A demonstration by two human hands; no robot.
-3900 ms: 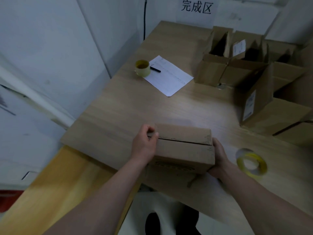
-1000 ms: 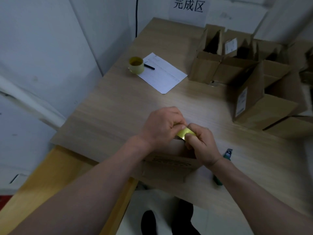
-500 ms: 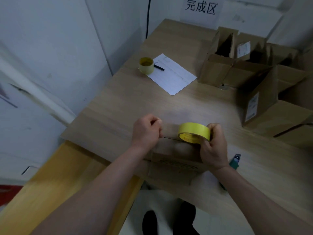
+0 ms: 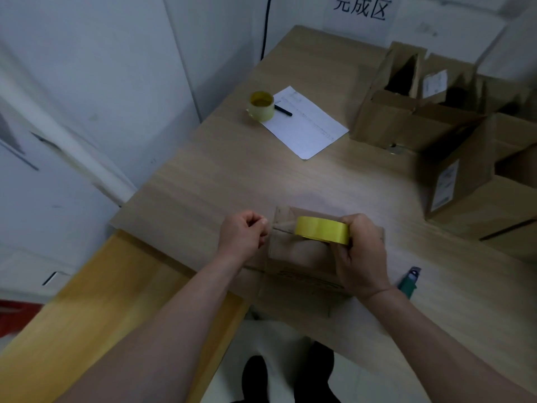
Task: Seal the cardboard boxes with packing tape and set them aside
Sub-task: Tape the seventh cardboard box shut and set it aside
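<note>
i take the closed cardboard box (image 4: 302, 251) at the near edge of the worktop (image 4: 261, 181) as my landmark. my right hand (image 4: 360, 254) grips the yellow tape roll (image 4: 322, 233) just above the box top, fingers curled round its right side. my left hand (image 4: 242, 232), just left of the box, is closed with the fingertips pinching what i judge to be the free end of the tape; the pulled strip between hand and roll is clear and faint, so i cannot confirm its full run.

risks from here, as i judge them:
- the strip may land off the centre seam if i lower it skewed, leaving the flaps partly unsealed.
- slack between the hands may let the tape fold and stick to itself.
- neither hand holds the box down, so pulling on the roll may drag it or tip it over the near edge.
- the pinch on the free end is small; a slip would let the end snap back onto the roll.

right of the box, a green cutter (image 4: 409, 282) lies on the worktop, near my right wrist; an elbow sweep could knock it off.

beyond the box, a second tape roll (image 4: 261, 106) stands touching a sheet of paper (image 4: 305, 123) with a pen (image 4: 283, 111). far right of the box, open boxes (image 4: 406, 112) wait unsealed.
</note>
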